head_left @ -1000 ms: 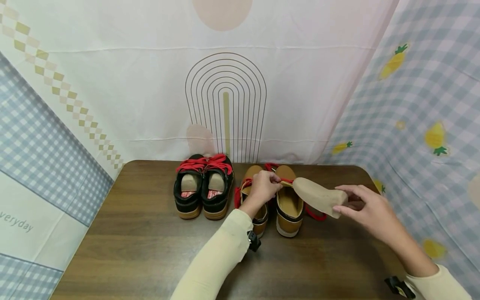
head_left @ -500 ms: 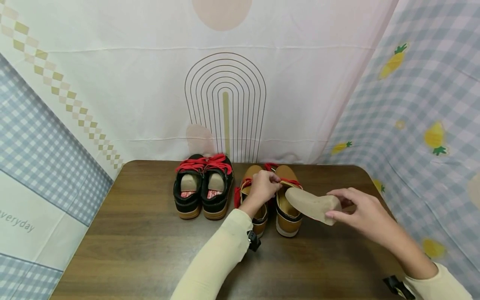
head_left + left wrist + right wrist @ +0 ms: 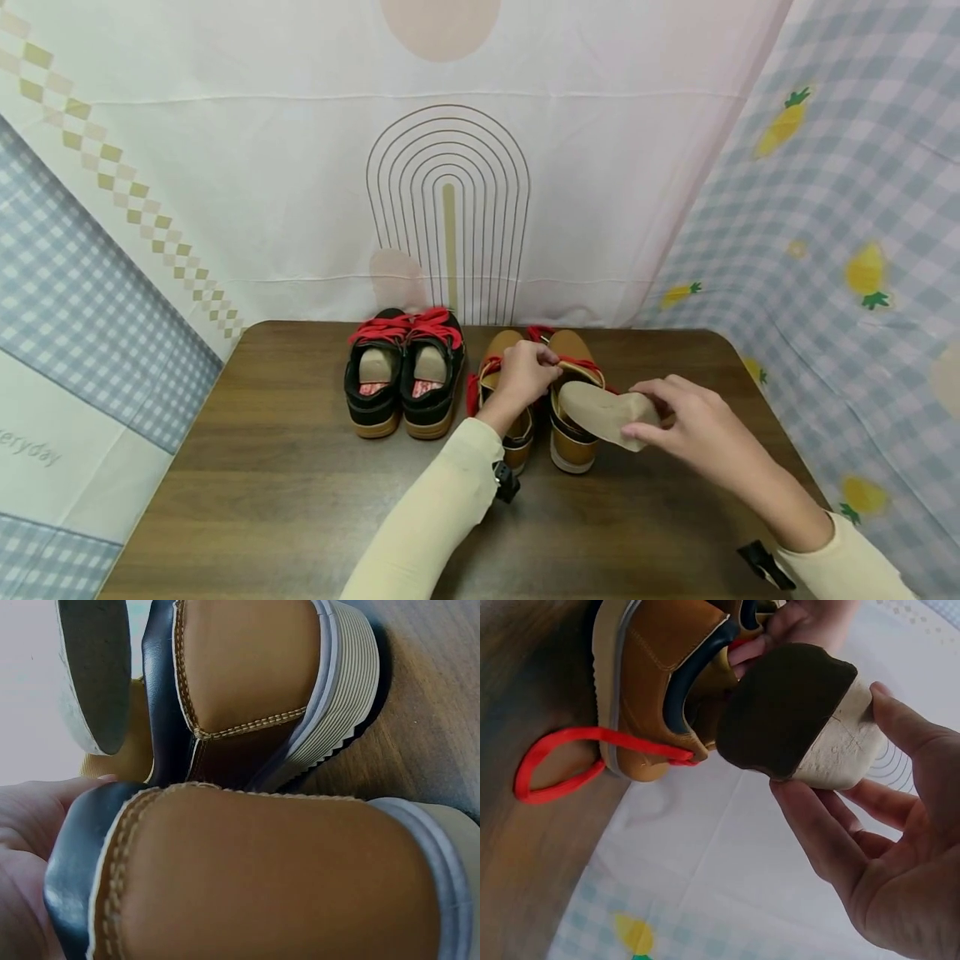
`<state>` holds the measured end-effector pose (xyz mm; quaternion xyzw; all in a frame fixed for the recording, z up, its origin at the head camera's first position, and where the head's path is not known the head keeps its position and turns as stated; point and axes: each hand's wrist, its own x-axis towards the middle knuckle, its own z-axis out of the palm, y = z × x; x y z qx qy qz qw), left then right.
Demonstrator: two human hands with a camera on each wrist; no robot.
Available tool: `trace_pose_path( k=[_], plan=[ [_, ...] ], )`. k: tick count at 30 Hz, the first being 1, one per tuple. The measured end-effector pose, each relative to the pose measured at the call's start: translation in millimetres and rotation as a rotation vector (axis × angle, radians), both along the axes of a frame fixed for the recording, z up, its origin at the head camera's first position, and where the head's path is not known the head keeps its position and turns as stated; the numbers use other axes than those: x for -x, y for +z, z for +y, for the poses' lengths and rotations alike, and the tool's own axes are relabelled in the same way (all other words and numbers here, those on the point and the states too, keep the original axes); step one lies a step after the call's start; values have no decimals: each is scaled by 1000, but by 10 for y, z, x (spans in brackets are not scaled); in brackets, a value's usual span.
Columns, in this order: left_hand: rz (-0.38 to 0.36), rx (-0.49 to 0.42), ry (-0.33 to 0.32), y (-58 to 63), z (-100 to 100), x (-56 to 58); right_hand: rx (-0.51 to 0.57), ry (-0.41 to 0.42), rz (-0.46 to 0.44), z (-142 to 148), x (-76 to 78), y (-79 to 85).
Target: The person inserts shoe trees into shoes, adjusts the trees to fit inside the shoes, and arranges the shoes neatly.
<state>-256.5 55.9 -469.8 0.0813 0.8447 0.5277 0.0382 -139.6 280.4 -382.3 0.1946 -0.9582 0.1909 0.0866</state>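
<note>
Between the thumb and fingers of my right hand (image 3: 693,429) is a beige shoe tree (image 3: 596,410), pinched at its heel end. Its rounded toe end slopes down over the opening of the right tan shoe (image 3: 572,454). My left hand (image 3: 522,375) reaches across the left tan shoe (image 3: 516,457) and pinches the tongue of the right one; its fingertips are partly hidden. In the left wrist view, the shoe tree (image 3: 97,675) hangs above the farther shoe's collar. The right wrist view shows the right hand (image 3: 900,862) gripping the block's thick end.
Left of the tan pair stand two black shoes (image 3: 371,410) with red laces, a beige shoe tree (image 3: 376,367) inside each. A red lace loop (image 3: 555,761) lies beside the right tan shoe. The wooden table (image 3: 300,517) meets a white curtain (image 3: 600,208) behind.
My right hand has brought the shoe tree left and slightly down, its toe end now over the right tan shoe's opening. The left hand keeps its place at the tongue.
</note>
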Motion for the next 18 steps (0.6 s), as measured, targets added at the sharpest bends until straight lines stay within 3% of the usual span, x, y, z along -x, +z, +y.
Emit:
trace_pose_path(
  k=[7,18],
  plan=[
    [-3,2,-4,8,-4,-10,-112,-19,103,-152,9,2],
    [19,31,-3,2,7,-7,-171,-74,68,-307,13,-73]
  ],
)
